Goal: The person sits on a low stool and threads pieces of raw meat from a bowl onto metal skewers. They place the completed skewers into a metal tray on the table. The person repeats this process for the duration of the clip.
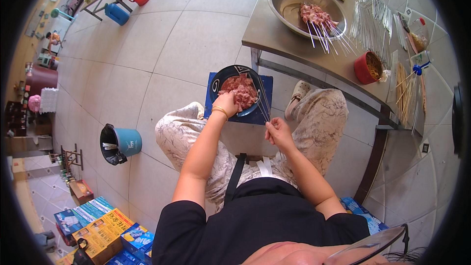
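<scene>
A dark patterned bowl (214, 98) of cut raw meat (241, 90) rests on a blue stool (265, 116) between my knees. My left hand (226, 105) reaches over its near left rim, fingertips down in the meat; whether they pinch a piece is hidden. Several thin metal skewers (264, 106) are held in my right hand (278, 131), just outside the bowl's near right side. Their far ends extend up along the bowl's right rim.
To the right, a steel table (257, 33) bears a metal basin (285, 14) with skewered meat (316, 14), loose metal skewers (371, 22), a red container (364, 68) and bamboo skewers (403, 84). On the floor at left stand a lined blue bin (128, 141) and cardboard boxes (103, 232).
</scene>
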The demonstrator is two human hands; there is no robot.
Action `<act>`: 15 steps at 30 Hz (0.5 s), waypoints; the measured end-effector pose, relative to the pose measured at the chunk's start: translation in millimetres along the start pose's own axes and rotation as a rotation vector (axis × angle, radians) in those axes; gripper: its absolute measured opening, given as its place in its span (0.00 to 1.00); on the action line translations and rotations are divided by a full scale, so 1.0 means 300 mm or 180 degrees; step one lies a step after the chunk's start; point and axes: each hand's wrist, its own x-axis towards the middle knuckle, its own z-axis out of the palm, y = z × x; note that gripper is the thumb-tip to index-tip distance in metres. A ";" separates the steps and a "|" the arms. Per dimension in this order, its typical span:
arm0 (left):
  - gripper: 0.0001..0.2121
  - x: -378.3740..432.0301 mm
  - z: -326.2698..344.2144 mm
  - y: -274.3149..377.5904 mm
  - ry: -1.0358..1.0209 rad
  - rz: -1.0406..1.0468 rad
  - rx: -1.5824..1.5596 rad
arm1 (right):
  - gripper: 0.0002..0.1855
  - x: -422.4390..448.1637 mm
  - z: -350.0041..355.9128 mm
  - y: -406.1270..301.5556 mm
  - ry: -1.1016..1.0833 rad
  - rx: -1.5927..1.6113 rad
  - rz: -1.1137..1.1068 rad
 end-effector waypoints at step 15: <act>0.08 0.030 -0.038 -0.067 -0.0269 -0.0790 -0.2851 | 0.13 0.011 -0.007 0.023 0.0103 0.0129 -0.0096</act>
